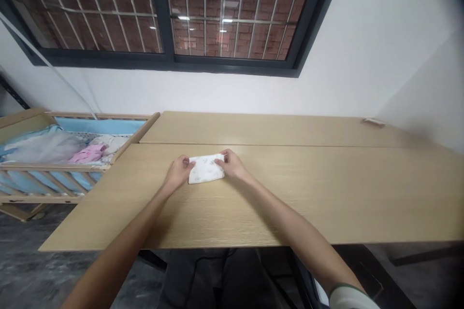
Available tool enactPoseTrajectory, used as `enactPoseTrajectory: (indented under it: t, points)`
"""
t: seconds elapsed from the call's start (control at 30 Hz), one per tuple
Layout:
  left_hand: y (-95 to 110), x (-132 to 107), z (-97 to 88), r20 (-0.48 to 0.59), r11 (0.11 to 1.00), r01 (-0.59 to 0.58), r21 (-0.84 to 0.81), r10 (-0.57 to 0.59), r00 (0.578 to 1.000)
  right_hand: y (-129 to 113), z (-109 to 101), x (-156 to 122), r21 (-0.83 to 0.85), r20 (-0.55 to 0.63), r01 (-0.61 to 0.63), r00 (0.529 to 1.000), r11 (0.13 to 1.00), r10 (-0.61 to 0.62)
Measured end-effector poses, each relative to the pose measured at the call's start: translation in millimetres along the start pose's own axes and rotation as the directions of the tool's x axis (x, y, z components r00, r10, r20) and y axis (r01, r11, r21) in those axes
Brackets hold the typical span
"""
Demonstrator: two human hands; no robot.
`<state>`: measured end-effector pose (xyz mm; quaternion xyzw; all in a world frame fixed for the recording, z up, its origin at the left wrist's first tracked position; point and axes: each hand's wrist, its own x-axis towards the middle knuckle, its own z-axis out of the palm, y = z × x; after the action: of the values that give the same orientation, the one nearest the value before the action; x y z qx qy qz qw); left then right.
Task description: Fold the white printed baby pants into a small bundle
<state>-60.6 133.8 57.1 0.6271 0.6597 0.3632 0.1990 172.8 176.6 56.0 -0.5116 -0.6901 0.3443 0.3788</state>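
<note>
The folded white cloth point(206, 169) lies flat on the near tabletop, directly between the two hands and ahead of the person's torso. The left hand point(178, 173) meets the cloth's left end, and the right hand point(232, 164) meets its right end. Both hands are partly closed and grip the cloth at opposite ends, with the fingers resting over its edges.

The cloth forms a roughly rectangular, multi-layered pad with softly rounded corners. Its white surface carries small, faint printed motifs, too small to identify.

The light wood-grain table point(326, 198) consists of two abutting tops, with a straight seam running beyond the cloth. A small tan object point(373, 121) lies at the far right of the rear top. A wooden crib point(54, 184) stands beside the table's left end. Inside it are blue padding point(97, 126), a pink garment point(87, 153), and translucent grey netting point(45, 148).
</note>
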Motion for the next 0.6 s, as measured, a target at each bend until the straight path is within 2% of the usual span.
enactPoseTrajectory:
  t: [0.23, 0.43, 0.47, 0.53, 0.6]
  points:
    - [-13, 5, 20.7, -0.048, 0.996, 0.045, 0.079, -0.042, 0.998, 17, 8, 2, -0.018, -0.083, -0.086, 0.993, 0.996, 0.084]
    - [-17, 1, 24.7, -0.122, 0.993, 0.027, 0.117, -0.013, 0.992, 14, 9, -2, -0.056, -0.149, -0.093, 0.985, 0.994, 0.083]
    - [-14, -1, 25.0, -0.139, 0.992, 0.017, 0.124, 0.001, 0.99, 11, 9, -4, -0.091, -0.171, -0.056, 0.984, 0.994, 0.04]
    - [-7, -7, 27.3, -0.192, 0.989, -0.049, 0.142, 0.076, 0.978, 1, 11, -10, -0.226, -0.191, 0.105, 0.97, 0.968, -0.15]
    - [1, -14, 32.6, -0.222, 0.965, -0.203, 0.163, 0.237, 0.946, -9, 17, -18, -0.402, -0.085, 0.324, 0.918, 0.856, -0.388]
